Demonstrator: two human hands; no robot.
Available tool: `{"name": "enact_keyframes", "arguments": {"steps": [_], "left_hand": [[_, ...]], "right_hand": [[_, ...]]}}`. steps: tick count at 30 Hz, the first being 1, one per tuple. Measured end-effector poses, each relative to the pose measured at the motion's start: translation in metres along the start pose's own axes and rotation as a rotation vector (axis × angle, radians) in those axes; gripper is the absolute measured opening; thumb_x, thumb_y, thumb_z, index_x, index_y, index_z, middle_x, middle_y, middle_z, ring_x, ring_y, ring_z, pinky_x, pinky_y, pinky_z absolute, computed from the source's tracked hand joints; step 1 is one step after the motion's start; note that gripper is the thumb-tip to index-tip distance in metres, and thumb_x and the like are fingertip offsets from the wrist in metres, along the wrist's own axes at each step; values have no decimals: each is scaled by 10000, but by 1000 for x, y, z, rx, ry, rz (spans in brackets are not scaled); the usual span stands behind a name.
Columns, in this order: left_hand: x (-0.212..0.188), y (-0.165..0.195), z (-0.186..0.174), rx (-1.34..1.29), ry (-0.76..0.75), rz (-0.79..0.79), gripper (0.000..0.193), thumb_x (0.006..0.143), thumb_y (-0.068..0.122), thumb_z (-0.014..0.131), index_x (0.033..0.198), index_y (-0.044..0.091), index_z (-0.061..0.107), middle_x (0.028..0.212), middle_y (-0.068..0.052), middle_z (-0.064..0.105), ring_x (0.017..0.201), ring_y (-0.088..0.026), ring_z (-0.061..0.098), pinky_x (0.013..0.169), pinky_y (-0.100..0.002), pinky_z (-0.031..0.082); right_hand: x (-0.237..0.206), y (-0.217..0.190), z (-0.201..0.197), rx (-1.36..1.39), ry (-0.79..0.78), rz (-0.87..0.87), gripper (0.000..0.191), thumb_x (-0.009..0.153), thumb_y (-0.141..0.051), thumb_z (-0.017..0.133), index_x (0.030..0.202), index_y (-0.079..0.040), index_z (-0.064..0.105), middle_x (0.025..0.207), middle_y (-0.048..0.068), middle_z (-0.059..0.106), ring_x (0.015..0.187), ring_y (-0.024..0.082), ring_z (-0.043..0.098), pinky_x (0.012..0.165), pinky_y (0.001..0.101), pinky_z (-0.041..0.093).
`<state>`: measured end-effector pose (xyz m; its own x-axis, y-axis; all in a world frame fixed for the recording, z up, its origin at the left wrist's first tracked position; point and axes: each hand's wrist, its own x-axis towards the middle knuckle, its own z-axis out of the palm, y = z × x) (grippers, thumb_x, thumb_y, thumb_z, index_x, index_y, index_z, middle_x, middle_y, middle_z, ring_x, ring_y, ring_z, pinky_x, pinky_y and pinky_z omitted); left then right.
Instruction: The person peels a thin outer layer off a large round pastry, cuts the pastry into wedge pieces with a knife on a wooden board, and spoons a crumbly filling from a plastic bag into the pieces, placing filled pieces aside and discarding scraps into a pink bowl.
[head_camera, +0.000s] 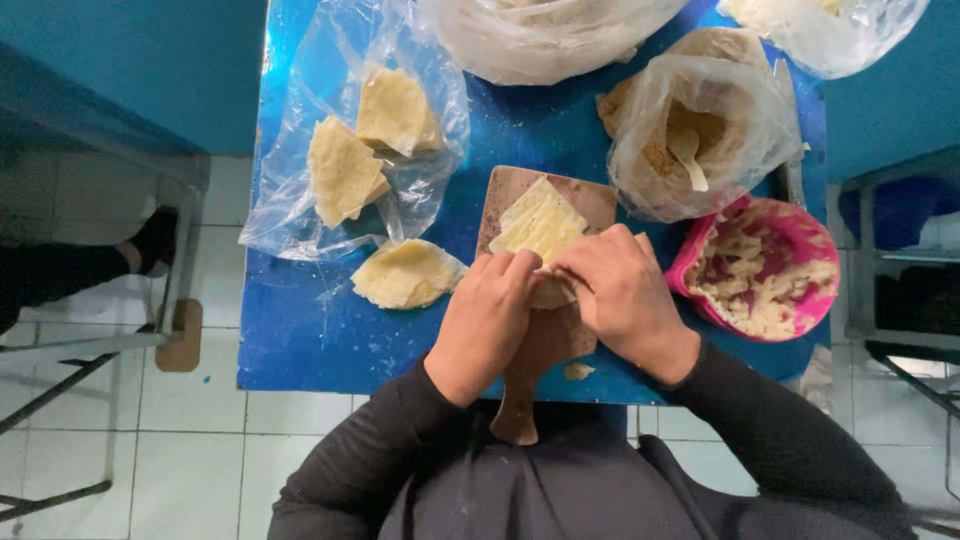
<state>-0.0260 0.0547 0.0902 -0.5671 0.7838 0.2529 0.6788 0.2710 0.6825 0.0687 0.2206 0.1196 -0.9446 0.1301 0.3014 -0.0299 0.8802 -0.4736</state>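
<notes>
Both hands pinch one dough sheet at board centre: left hand (487, 318), right hand (622, 300), on wooden board (545, 340); dough stack (540, 222) at 12 o'clock; risk: thin sheet (553, 290) may tear w/ hard pinch; pink bowl (770, 265) at 3 o'clock sits near table edge

Long dark charcoal sleeves (760, 420) and matching top; bare hands.
</notes>
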Motion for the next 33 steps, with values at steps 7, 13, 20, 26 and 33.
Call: {"name": "enact_keyframes", "arguments": {"steps": [7, 13, 20, 26, 33], "left_hand": [[5, -1, 3, 24, 56, 35, 215, 814, -17, 607, 1005, 81, 608, 980, -118, 599, 956, -346, 574, 833, -427, 495], [8, -1, 0, 44, 102, 67, 322, 809, -14, 615, 1124, 52, 614, 1034, -124, 591, 992, -335, 556, 872, -403, 493], [3, 1, -5, 35, 92, 12, 344, 868, 35, 660, 1200, 7, 577, 1080, -157, 569, 988, -343, 518, 875, -418, 442], [5, 1, -6, 8, 120, 8, 391, 848, 40, 692, 1214, 10, 556, 1098, -159, 563, 1002, -353, 517, 886, -428, 441], [9, 8, -12, -734, 97, -126, 616, 948, 21, 691, 1507, 75, 439, 1323, -112, 662, 1131, -204, 672, 921, -316, 574]], "right_hand": [[2, -1, 3, -134, 2, -24, 149, 838, -95, 710, 984, -125, 704, 952, 8, 679, 955, 264, 585, 824, 416, 400], [-7, -6, 5, -335, 76, -141, 343, 795, -68, 667, 1126, -129, 733, 1101, -16, 700, 980, 220, 575, 841, 402, 395], [-5, -10, 6, -465, 71, -187, 410, 806, -92, 625, 1203, -73, 725, 1166, -9, 712, 995, 207, 582, 852, 377, 392], [10, -4, -3, -115, 101, 22, 324, 906, -35, 679, 1221, -76, 747, 1035, 19, 704, 966, 262, 585, 891, 379, 440], [7, 3, -28, 964, -122, 655, 325, 971, -113, 644, 1282, -71, 559, 1076, 75, 722, 1030, 110, 658, 895, 269, 505]]}}
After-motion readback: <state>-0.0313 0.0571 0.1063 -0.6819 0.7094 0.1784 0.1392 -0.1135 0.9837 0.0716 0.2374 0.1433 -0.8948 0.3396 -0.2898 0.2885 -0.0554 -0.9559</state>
